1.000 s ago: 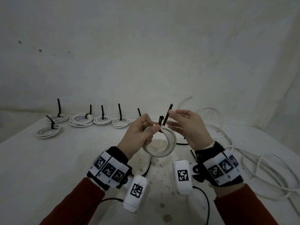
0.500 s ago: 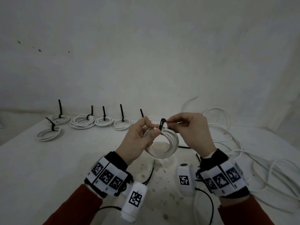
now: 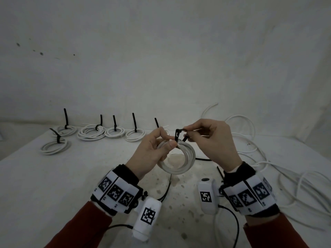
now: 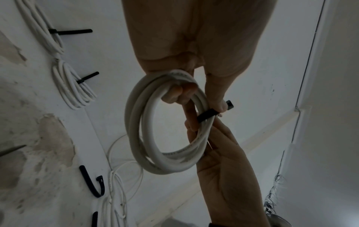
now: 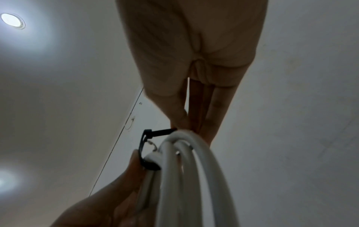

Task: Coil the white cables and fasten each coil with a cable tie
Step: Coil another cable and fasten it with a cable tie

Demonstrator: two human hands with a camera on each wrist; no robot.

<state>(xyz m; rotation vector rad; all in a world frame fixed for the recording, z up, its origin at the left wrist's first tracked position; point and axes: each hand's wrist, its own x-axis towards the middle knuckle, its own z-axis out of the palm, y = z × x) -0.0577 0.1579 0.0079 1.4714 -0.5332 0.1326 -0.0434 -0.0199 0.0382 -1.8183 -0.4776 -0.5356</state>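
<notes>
1 white cable coil point(image 3: 180, 159) held in air above worktop point(image 3: 53, 176), between both hands. Left hand point(image 3: 152, 154): fingers curled round coil's turns, thumb pinning black cable tie point(image 3: 177, 137) against them. Right hand point(image 3: 213, 140): fingers pinching tie's tail at its head. Judgement: coil light, springy, wants to unwind; grip across all turns beside tie. Tie thin, stiff, slick; pinch tail close to head. 6 tied coils point(image 3: 114, 132) along worktop's far edge; loose white cable point(image 3: 268, 167) to right.
</notes>
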